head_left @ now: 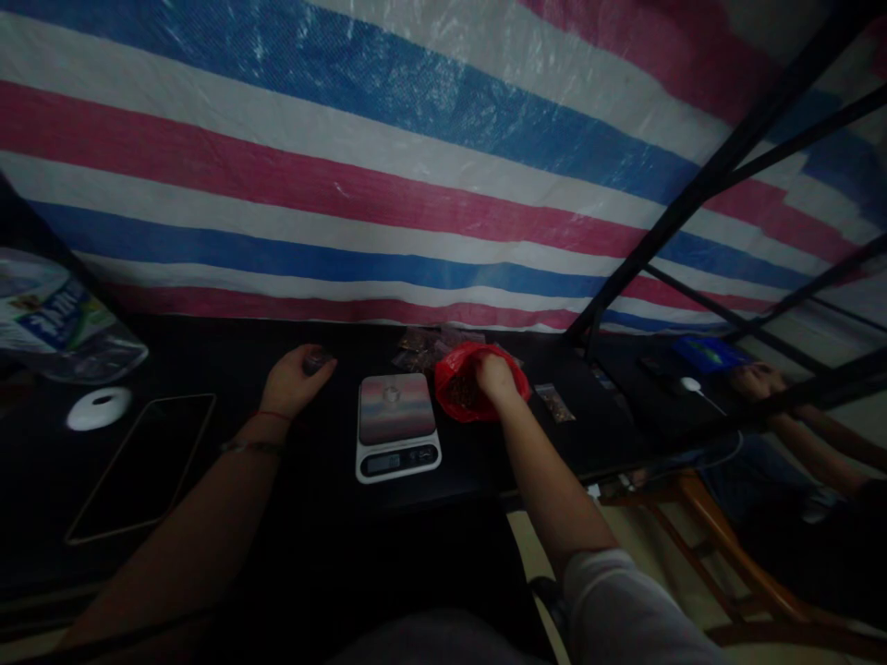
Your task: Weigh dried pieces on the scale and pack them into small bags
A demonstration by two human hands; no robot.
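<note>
My left hand is closed around a small plastic bag, left of the scale. The fingers of my right hand reach down into a red plastic bag that holds small brown pieces. Those fingertips are hidden, so whether they pinch any pieces does not show. Between my hands lies a white kitchen scale with a shiny platform and a lit display too dim to read. Behind the red bag is a heap of small clear bags with brown contents. One more filled zip bag lies to its right.
A phone, a white oval object and a large labelled bottle stand at left. Striped sheeting hangs behind the black table. At right are a black metal frame, another person's hands and a wooden chair.
</note>
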